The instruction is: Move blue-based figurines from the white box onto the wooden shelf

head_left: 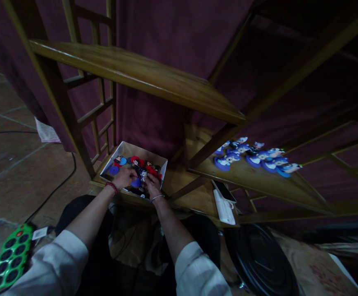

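Note:
A shallow white cardboard box sits on the low wooden shelf and holds several small figurines, some with red parts. Both my hands reach into it. My left hand, with a red bead bracelet at the wrist, has its fingers curled near the box's middle; what they pinch is too dim to make out. Between the hands is a blue-and-white figurine with a purple round base. My right hand, wearing a thin bangle, has its fingers closed at this figurine's side. A loose-looking purple disc lies at the box's left.
Several blue-and-purple figurines stand on the raised shelf at right. Below it are a phone and a white object. An upper shelf board overhangs the box. A green power strip and a black round stool flank me.

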`<state>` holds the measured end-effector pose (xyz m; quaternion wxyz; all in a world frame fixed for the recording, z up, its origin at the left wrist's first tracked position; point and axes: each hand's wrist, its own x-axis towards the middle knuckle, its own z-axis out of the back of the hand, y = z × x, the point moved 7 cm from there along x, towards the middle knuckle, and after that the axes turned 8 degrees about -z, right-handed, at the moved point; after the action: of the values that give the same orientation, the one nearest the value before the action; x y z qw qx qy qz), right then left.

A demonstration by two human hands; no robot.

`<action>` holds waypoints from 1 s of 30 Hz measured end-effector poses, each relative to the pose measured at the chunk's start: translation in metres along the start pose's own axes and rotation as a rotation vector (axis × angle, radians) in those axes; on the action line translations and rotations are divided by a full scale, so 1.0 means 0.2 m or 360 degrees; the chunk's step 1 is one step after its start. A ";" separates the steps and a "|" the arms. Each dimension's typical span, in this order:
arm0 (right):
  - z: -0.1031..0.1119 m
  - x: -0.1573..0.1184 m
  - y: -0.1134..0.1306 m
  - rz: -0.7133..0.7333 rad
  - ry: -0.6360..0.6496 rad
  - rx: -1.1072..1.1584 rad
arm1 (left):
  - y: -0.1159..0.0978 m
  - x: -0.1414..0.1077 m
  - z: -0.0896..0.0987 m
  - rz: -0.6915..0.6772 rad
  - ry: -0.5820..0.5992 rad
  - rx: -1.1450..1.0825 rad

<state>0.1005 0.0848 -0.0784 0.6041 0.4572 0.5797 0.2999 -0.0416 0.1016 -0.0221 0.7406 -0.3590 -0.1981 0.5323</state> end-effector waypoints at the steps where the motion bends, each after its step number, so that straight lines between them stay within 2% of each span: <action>1: 0.00 0.00 -0.01 -0.0070 0.0001 0.0049 | 0.01 0.00 0.00 0.0013 0.0004 -0.0014; 4: 0.00 -0.01 -0.02 -0.0204 0.0028 0.0213 | 0.03 0.00 -0.01 0.0068 0.0008 -0.0071; 10: -0.02 -0.02 0.01 -0.0167 0.0071 0.0464 | 0.03 0.01 -0.01 0.0186 -0.0066 -0.0382; 14: -0.01 -0.02 0.03 -0.0139 -0.0002 0.0562 | 0.03 0.00 -0.02 0.0314 -0.0125 -0.0630; 18: 0.00 -0.04 0.05 -0.0213 -0.0043 0.0574 | 0.02 -0.01 -0.02 0.0401 -0.0143 -0.0953; 23: -0.03 -0.07 0.11 -0.0242 0.0031 0.0579 | -0.01 -0.01 -0.01 0.0349 -0.0178 -0.1267; 30: -0.03 -0.11 0.16 -0.0216 -0.0001 0.0668 | -0.03 -0.02 0.00 0.0285 -0.0200 -0.1367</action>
<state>0.0960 0.0792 -0.0403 0.5146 0.5329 0.6588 0.1311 -0.0389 0.0977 -0.0161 0.4619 -0.6168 -0.4139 0.4846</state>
